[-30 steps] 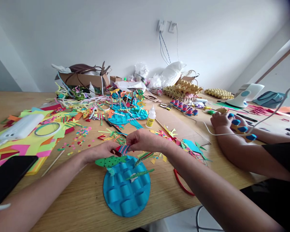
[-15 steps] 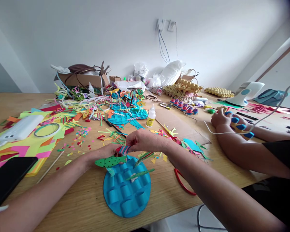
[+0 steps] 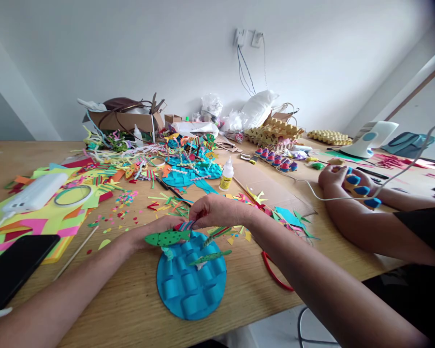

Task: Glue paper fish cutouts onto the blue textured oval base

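Note:
A round blue board [image 3: 192, 285] with curled paper strips lies near the table's front edge. Green paper fish stand on it, one dotted fish [image 3: 167, 238] at its upper left. At the board's far edge, my right hand [image 3: 212, 211] pinches a small red and blue striped paper fish [image 3: 184, 226]. My left hand [image 3: 163, 227] is closed against the other side of that striped fish, behind the dotted one, its fingertips partly hidden. A yellow-labelled glue bottle [image 3: 226, 175] stands beyond my right hand.
Paper scraps [image 3: 174, 205] are strewn behind my hands. On the left are a black phone [image 3: 18, 263] and a white power strip [image 3: 36, 192]. At the right, another person's hands [image 3: 333, 178] hold a blue and yellow piece. A red loop [image 3: 275, 275] lies right of the board.
The blue board has shifted and tilted slightly, its near edge now a little farther from the table's front. Both my hands keep their grip on the striped fish.

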The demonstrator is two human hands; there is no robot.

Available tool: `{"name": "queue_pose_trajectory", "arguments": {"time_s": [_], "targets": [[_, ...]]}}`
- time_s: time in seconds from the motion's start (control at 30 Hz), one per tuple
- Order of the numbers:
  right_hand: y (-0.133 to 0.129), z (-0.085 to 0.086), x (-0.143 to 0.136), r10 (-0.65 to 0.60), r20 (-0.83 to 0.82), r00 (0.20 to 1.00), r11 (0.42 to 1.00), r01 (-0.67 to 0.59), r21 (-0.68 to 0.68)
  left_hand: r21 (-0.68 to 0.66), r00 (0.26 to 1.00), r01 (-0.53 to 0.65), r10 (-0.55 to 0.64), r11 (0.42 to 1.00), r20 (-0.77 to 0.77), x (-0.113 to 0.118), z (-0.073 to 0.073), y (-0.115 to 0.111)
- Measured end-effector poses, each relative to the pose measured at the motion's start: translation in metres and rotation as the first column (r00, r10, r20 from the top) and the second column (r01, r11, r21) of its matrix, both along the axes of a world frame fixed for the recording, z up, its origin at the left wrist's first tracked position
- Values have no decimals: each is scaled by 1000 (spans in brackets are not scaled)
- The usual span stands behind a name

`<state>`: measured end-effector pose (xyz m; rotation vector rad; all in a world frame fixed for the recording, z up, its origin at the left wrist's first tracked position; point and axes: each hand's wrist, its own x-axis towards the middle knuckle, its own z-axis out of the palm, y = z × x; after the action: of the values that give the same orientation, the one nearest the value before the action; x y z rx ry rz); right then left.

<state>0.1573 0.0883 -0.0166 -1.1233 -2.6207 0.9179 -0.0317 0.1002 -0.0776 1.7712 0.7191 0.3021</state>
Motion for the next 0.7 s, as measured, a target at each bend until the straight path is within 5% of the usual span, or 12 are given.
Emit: {"name": "queue_pose_trajectory", "arguments": {"time_s": [0.7], "targets": [[2,-1,5,-9,-57,998,996,4,-91,94,1000,22,-20,995,-15,-3,4,-6]]}}
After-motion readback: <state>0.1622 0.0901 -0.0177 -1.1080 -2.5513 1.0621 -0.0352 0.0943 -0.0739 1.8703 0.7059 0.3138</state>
